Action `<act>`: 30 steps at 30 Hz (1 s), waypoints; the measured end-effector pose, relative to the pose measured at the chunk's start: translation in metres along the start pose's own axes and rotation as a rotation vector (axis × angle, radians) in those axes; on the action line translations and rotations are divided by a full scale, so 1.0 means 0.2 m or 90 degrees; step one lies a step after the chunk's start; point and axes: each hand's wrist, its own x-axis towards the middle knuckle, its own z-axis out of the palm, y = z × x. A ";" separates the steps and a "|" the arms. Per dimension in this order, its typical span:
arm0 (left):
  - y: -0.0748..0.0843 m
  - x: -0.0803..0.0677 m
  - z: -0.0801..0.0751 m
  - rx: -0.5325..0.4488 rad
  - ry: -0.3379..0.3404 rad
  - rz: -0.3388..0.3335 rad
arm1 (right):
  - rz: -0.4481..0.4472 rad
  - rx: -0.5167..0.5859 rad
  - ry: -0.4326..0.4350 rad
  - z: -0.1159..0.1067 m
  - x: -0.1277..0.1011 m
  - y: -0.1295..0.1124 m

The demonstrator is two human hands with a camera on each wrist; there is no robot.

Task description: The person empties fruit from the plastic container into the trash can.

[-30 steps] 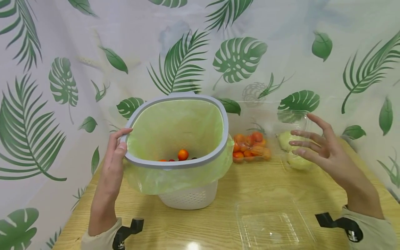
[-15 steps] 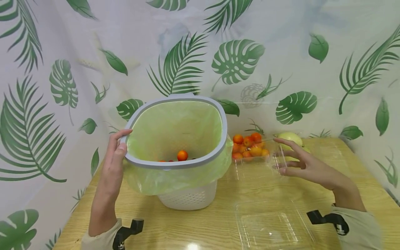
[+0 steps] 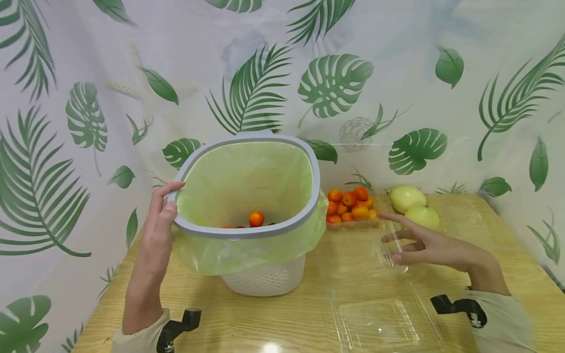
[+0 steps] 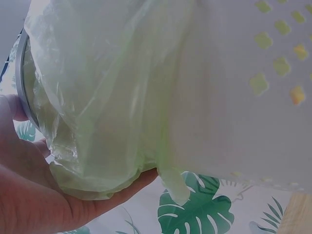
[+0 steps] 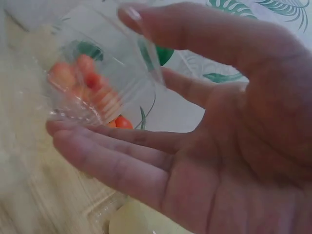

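Observation:
A bin (image 3: 304, 162) with a grey rim, a pale green bag liner (image 3: 247, 250) and a white perforated body stands tilted towards me on the wooden table (image 3: 265, 318). My left hand (image 3: 172, 196) grips its left rim, with the palm (image 4: 29, 195) under the folded bag (image 4: 107, 97). A few cherry tomatoes (image 3: 256, 218) lie inside. My right hand (image 3: 388, 236) reaches to the clear lid (image 3: 393, 250) of a box of cherry tomatoes (image 3: 351, 206). The lid (image 5: 73, 53) lies between my straight fingers (image 5: 102, 156) and thumb.
Two pale green fruits (image 3: 415, 207) lie right of the tomato box. An empty clear plastic container (image 3: 379, 318) sits at the table's front. A leaf-print curtain (image 3: 335, 83) closes off the back and the sides.
My right hand has come down and towards me with the clear lid, which stood upright before the fruits and now lies low. The left hand and the bin have stayed put.

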 end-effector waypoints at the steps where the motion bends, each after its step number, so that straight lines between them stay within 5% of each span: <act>1: 0.00 0.00 0.00 0.000 0.000 0.001 | 0.007 -0.005 -0.006 0.00 0.00 0.00; 12: 0.01 -0.01 -0.02 0.008 0.008 -0.002 | 0.022 -0.104 0.000 0.01 -0.01 -0.02; 22: 0.01 0.00 -0.02 -0.001 0.005 0.000 | 0.022 -0.264 0.179 0.00 -0.05 -0.11; 30: 0.01 0.00 -0.01 0.002 -0.005 -0.005 | 0.025 -0.311 0.235 0.01 0.07 -0.13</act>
